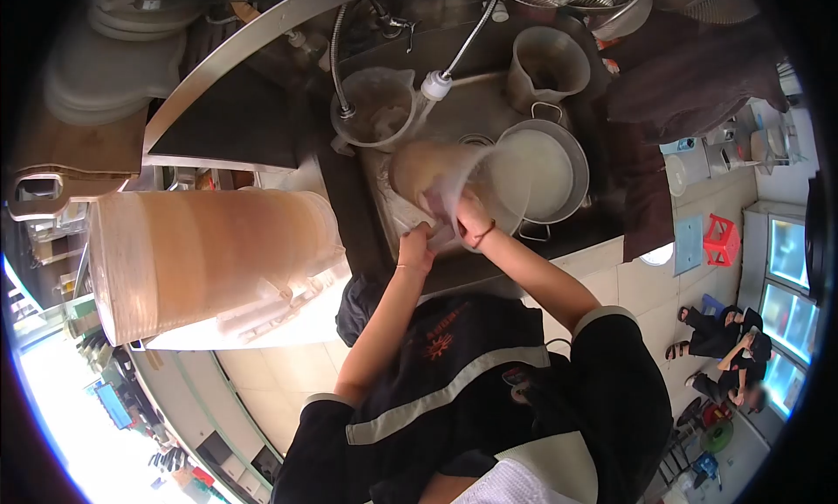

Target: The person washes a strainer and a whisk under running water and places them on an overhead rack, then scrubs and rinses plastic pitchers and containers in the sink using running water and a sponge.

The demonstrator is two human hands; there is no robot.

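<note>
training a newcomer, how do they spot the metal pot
Start at the sink, upper middle of the view. Just beyond and to the right of the right hand sits a round metal pot holding cloudy whitish contents. Unlike the plastic jug beyond it, it has two looped metal handles.

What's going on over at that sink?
A person in a black short-sleeved top is at a metal sink, handling a tilted, translucent plastic jug. The bare right hand is at its round mouth, the bare left hand at its near side; blur hides the exact grip. To the right sits a round, two-handled metal pot of whitish liquid. Two more translucent jugs stand farther back, with a white hose nozzle between them.
</note>
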